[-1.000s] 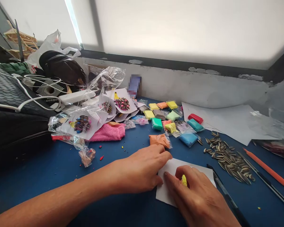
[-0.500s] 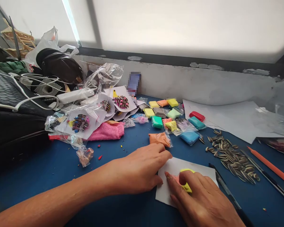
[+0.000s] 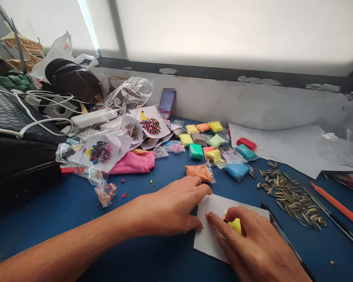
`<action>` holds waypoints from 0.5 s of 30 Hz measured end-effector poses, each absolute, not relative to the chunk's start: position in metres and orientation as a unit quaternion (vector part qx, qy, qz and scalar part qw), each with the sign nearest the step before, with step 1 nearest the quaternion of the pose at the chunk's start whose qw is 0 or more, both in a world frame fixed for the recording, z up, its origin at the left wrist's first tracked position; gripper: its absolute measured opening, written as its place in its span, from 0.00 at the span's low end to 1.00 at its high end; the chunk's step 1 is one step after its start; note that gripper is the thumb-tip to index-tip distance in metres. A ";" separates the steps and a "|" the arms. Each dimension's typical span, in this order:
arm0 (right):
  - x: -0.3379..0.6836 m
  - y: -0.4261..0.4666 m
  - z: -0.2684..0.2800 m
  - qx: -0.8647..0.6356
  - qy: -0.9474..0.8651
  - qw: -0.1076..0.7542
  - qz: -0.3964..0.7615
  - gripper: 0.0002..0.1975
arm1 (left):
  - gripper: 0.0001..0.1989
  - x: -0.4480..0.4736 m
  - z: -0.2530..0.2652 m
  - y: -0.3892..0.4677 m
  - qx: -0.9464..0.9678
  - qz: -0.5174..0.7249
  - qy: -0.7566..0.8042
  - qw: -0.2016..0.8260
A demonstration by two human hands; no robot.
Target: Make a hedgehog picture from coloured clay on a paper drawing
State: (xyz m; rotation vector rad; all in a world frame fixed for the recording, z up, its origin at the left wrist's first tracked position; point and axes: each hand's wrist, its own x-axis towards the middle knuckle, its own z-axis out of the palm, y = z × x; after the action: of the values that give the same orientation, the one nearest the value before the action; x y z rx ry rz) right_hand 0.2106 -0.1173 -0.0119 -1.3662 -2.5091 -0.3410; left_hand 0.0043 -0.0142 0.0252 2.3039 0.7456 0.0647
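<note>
A small white paper sheet lies on the blue table. My left hand rests palm down at its left edge, fingers spread and thumb apart, its fingertips close to a bagged orange clay pack. My right hand is bent over a lump of yellow clay on the sheet, its curled fingers around it. Beside the yellow, a bit of pink and a small dark spot show; the fingers hide most of the lump.
Several bagged clay packs lie ahead. Sunflower seeds are heaped on the right, near an orange pen. Seed-and-clay hedgehog pictures, a pink cloth and a black bag are on the left.
My right fingers have shifted slightly over the clay; less of the pink shows and a dark spot is now visible beside it. My left hand has barely moved.
</note>
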 end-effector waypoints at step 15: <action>0.216 -0.121 -0.011 -0.454 -0.864 0.158 -0.148 0.16 | 0.17 0.003 0.033 -0.009 0.905 -0.030 0.321 0.277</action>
State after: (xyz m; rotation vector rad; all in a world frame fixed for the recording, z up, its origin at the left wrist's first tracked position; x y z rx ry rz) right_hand 0.2159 -0.1208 -0.0112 -1.3001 -2.4725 -0.4222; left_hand 0.0032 -0.0090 0.0328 2.4303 0.8606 -0.0804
